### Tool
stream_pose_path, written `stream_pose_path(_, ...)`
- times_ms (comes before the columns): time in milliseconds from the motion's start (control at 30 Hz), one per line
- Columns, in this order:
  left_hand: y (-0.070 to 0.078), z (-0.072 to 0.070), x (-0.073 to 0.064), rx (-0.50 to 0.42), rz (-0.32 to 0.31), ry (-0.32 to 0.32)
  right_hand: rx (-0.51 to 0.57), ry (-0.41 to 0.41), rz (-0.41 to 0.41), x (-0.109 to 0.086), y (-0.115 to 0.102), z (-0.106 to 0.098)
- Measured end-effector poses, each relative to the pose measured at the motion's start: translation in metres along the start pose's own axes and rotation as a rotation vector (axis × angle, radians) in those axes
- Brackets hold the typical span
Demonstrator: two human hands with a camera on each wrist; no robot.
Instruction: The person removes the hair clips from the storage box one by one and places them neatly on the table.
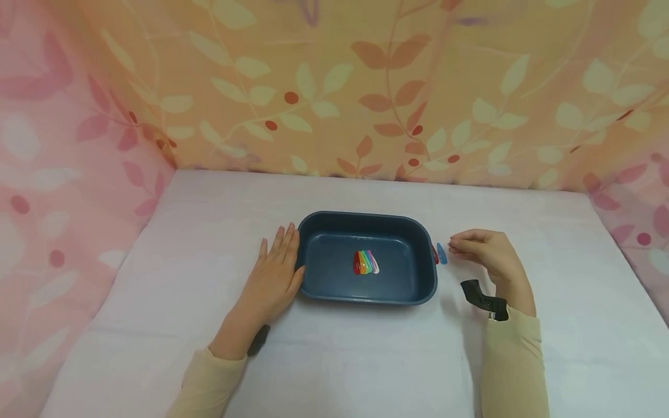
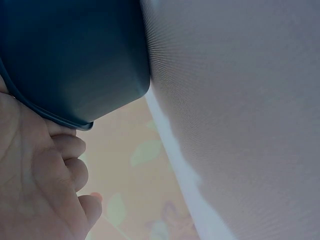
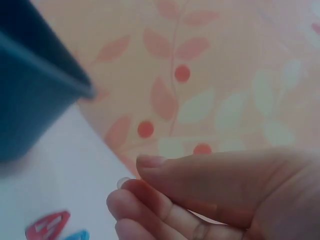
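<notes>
A dark blue rectangular basin (image 1: 334, 290) stands on the white tabletop, and several snap hair clips in rainbow colours (image 1: 366, 262) lie fanned side by side on its floor. My left hand (image 1: 277, 273) rests against the basin's left rim with straight fingers; the left wrist view shows the palm (image 2: 35, 165) beside the rim. Just outside the right wall lie a red hair clip (image 1: 435, 255) and a blue hair clip (image 1: 442, 253). Close to the right of them is my right hand (image 1: 483, 249), thumb and fingertips brought near each other with nothing seen between them.
White cloth (image 1: 334, 360) covers the table around the basin. A leaf-patterned curtain (image 1: 334, 116) rises along the back edge, with pink cloth (image 1: 63, 174) at the sides. Each wrist carries a black camera mount, the right one (image 1: 486, 301) above the table.
</notes>
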State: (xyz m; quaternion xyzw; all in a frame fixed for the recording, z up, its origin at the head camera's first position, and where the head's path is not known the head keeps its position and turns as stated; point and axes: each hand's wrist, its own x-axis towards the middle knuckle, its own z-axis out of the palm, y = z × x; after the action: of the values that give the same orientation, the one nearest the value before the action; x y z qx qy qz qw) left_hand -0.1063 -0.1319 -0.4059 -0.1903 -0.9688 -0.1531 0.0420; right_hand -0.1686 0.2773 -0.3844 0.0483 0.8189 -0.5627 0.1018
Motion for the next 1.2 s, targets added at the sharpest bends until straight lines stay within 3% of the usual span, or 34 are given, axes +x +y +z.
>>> stream_pose_path(333,0.002,0.000,0.001,0.007,-0.001,-0.008,0.099,-0.027,-0.149,-0.011,-0.021,0.012)
stream_pose_path(600,0.001,0.000,0.001,0.004,-0.002,-0.010,0.008,-0.036,-0.216,-0.016,-0.033,0.026)
stream_pose_path(900,0.000,0.001,0.000,0.002,-0.005,-0.007,-0.085,-0.043,-0.237,-0.016,-0.044,0.037)
stream_pose_path(1200,0.002,-0.001,0.000,0.006,-0.005,-0.007,-0.073,-0.088,-0.206,-0.015,-0.055,0.052)
